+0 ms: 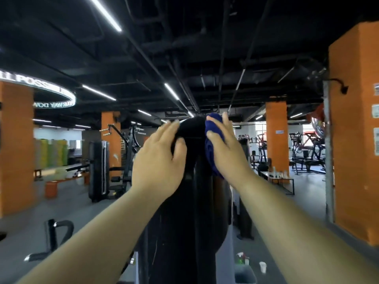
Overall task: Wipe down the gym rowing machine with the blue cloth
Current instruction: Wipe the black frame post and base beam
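I'd keep my right grip (222, 144) flat, pressing the blue cloth (214, 119) firmly round the rowing machine (192, 128) top, left grip (159, 154) spread, bracing it.

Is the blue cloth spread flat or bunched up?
Bunched up: the cloth shows folds and hangs crumpled under the right hand, pressed against the machine.

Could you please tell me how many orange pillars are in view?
4 pillars: one at far left, one left of centre, one right of centre, one at near right. The machine may hide more.
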{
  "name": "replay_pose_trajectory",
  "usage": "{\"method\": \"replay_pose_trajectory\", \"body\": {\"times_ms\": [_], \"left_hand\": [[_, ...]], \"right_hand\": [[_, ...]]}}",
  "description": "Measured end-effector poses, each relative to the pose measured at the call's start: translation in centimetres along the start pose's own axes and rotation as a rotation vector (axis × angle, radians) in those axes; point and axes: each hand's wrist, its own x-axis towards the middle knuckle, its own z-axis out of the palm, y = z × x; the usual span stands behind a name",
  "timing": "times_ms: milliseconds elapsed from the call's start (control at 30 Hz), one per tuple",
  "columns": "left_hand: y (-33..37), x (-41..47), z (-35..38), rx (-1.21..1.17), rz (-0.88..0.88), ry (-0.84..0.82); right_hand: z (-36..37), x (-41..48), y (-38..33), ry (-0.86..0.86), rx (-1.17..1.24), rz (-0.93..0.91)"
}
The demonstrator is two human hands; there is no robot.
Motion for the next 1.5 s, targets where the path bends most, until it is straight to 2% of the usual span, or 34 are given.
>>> {"method": "replay_pose_trajectory", "body": {"times_ms": [67,133,200,267,333,400,467,533,633,733,800,867,900,1000,1067,1133,1200,1233,1267,1333,1400,1467,1500], "left_hand": [[-0.3,-0.4,0.9,0.211,0.088,0.041],[-0.5,-0.6,1.2,0.235,0.065,0.082],[-0.4,-0.6,1.2,0.239,0.049,0.105],[-0.3,-0.7,1.2,0.260,0.058,0.109],[-0.4,-0.7,1.1,0.260,0.039,0.117],[-0.3,-0.9,1.2,0.246,0.020,0.127],[-0.3,-0.9,1.2,0.235,0.002,0.126],[-0.5,-0.9,1.2,0.234,-0.001,0.136],[-0.8,-0.9,1.2,0.246,0.024,0.160],[-1.0,-0.9,1.2,0.241,0.015,0.159],[-0.9,-0.9,1.2,0.234,0.017,0.162],[-0.8,-0.8,1.2,0.224,0.022,0.164],[-0.7,-0.8,1.2,0.217,0.021,0.162],[-0.6,-0.9,1.2,0.211,0.035,0.180],[-0.6,-1.1,1.0,0.145,0.080,0.207],[-0.4,-1.6,0.7,0.094,0.278,0.208],[-0.8,-2.4,1.0,0.174,0.570,0.158],[-1.1,-2.7,1.1,0.219,0.659,0.119],[-1.7,-2.8,1.1,0.247,0.707,0.088],[-3.3,-2.7,0.5,0.313,0.761,0.064],[-4.9,-2.8,-0.1,0.342,0.804,0.059],[-6.2,-3.7,-0.4,0.308,0.817,0.070],[-6.7,-4.6,-0.4,0.290,0.811,0.074]], "right_hand": [[0.5,-0.9,0.5,-0.008,-0.042,-0.082],[1.3,-3.8,1.1,-0.047,-0.093,-0.343],[0.8,-4.7,2.4,-0.150,-0.117,-0.514],[-0.7,-1.9,3.6,-0.165,-0.148,-0.509],[-1.4,1.7,4.0,-0.108,-0.124,-0.358],[-1.4,4.0,3.8,-0.053,0.010,-0.145],[-1.0,3.8,3.5,-0.047,0.075,-0.067],[-0.8,1.3,3.2,-0.099,0.029,-0.176],[-1.2,-2.4,3.7,-0.250,-0.051,-0.467],[-2.6,-0.5,4.6,-0.272,-0.189,-0.556],[-2.6,1.4,4.2,-0.190,-0.226,-0.407],[-1.8,1.7,2.6,-0.148,-0.140,-0.202],[-1.3,0.9,1.8,-0.160,-0.084,-0.166],[-0.3,-3.3,0.5,-0.253,-0.018,-0.329],[-0.8,-4.9,-0.4,-0.286,0.109,-0.306],[-1.7,-5.2,-2.2,-0.295,0.344,-0.105],[-2.1,-5.4,-4.0,-0.324,0.464,0.047],[-2.0,-5.6,-4.8,-0.344,0.506,0.085],[-1.8,-5.8,-5.4,-0.348,0.563,0.113],[-1.3,-6.0,-5.9,-0.233,0.675,0.168],[-1.1,-5.7,-5.8,-0.037,0.631,0.194],[-1.1,-5.8,-5.1,0.073,0.377,0.142],[-0.9,-6.0,-4.9,0.068,0.234,0.094]]}}
